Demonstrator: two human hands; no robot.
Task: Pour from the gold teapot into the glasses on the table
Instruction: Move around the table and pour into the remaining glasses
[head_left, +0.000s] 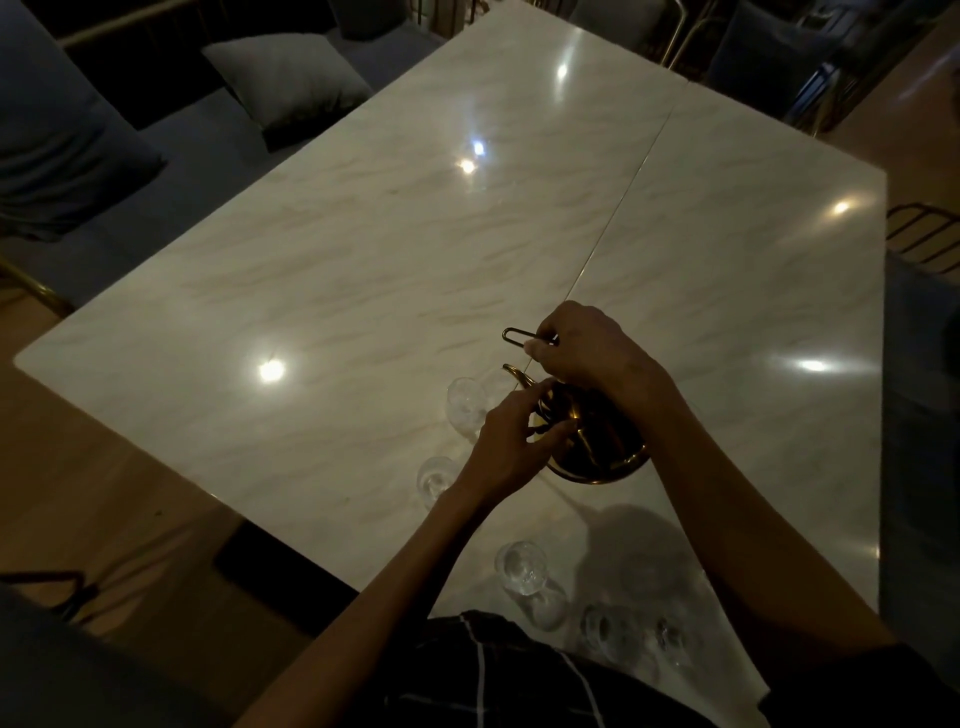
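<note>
We see the right hand (582, 345) gripping the gold teapot (597, 441) by its wire handle (519, 335), pot tilted above the marble table (363, 260), spout toward the far glass (466, 402). Left hand (511, 441) touches the pot's body with loosely curled fingers, no clear grip. Other glasses (521, 566) stand nearer us.

I have one head view, looking steeply down and forward from close above the marble table (363, 249), near edge at six o'clock.
</note>
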